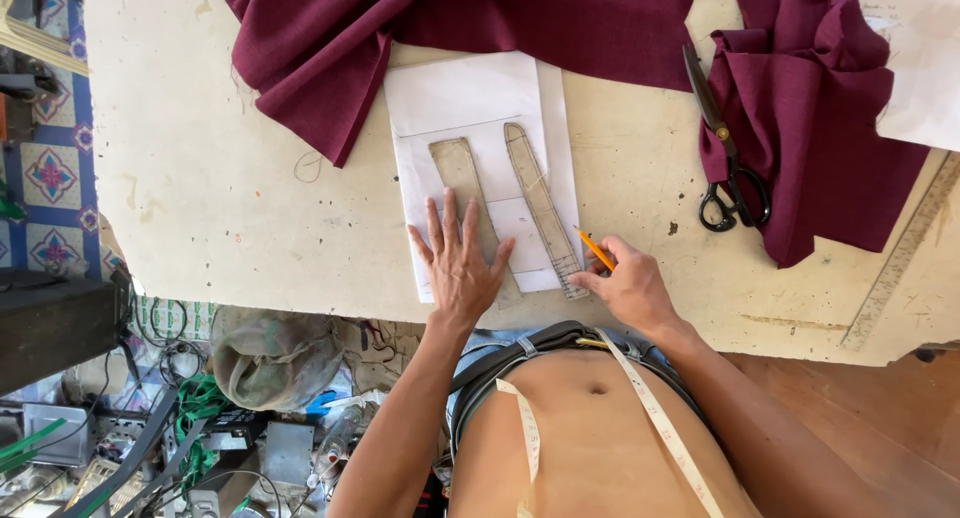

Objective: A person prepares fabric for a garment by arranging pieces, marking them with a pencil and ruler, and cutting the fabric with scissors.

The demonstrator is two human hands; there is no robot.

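Right hand (pixel 632 290) pinches a pencil (pixel 595 249); flat left hand (pixel 458 263) presses a template (pixel 470 198).

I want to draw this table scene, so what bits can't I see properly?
Head view, the only one:
- Lower end of the left pattern strip: covered by the left hand.
- Pencil: its lower end is hidden in the right hand.
- Maroon fabric: cut off by the top edge.
- Long ruler: cut off by the right edge.
- Tape measure markings: too small.
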